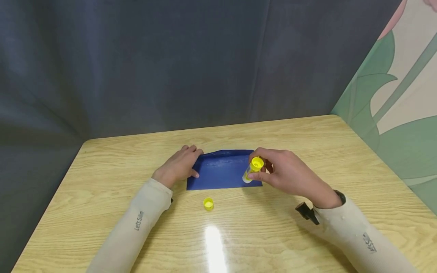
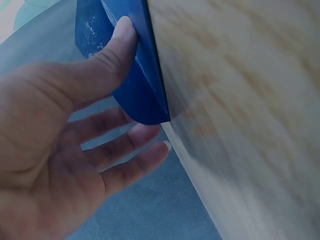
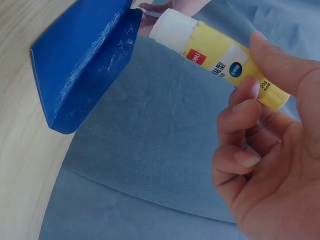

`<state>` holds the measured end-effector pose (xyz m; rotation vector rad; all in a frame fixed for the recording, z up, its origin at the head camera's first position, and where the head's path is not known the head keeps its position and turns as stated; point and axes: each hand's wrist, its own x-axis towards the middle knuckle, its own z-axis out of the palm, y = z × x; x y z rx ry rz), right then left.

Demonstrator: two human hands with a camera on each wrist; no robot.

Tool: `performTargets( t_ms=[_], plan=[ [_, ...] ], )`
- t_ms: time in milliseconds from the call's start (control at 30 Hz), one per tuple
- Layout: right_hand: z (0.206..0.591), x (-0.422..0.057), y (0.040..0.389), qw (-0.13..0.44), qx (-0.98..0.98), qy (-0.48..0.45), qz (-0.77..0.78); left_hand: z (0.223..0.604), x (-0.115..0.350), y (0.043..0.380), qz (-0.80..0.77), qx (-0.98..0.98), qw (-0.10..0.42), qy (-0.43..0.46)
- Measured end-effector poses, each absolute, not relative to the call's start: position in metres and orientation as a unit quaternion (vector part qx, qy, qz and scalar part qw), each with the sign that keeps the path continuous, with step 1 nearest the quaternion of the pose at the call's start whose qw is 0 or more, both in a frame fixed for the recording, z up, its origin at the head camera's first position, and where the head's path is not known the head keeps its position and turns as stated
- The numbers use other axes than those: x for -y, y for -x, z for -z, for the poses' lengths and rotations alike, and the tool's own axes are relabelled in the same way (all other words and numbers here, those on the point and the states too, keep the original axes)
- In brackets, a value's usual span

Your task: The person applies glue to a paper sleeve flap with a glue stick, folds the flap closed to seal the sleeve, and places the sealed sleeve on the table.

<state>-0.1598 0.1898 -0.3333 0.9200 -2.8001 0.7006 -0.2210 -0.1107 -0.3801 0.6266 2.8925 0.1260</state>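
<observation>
A blue paper envelope [image 1: 222, 175] lies on the table with its long flap [image 3: 112, 62] raised at the far side. Whitish glue smears run along the flap and the crease. My left hand [image 1: 180, 165] pinches the envelope's left end; in the left wrist view the thumb is on the inner face and the fingers are behind. Between thumb and fingers, my right hand [image 1: 288, 170] holds a yellow glue stick [image 3: 220, 50] over the envelope's right end. Its white tip points down and its yellow base faces up. The glue stick's yellow cap [image 1: 208, 204] sits nearer me, in front of the envelope.
The wooden table [image 1: 102, 212] reaches back to a dark curtain [image 1: 170, 68]. At the right is a wall with painted leaves [image 1: 409, 151]. A black wrist strap piece [image 1: 307, 213] juts from my right sleeve.
</observation>
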Motion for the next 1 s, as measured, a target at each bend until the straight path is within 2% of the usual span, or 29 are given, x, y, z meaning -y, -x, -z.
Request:
performTargets(
  t_ms=[600,1000],
  plan=[
    [0.336,-0.187,0.158,0.068,0.916,-0.319,-0.234,0.380,0.098,0.206,0.087,-0.965,0.112,-0.221],
    [0.333,-0.189,0.156,0.080,0.918,-0.318,-0.225,0.378,0.095,0.203,0.063,-0.967,0.148,-0.199]
  ],
)
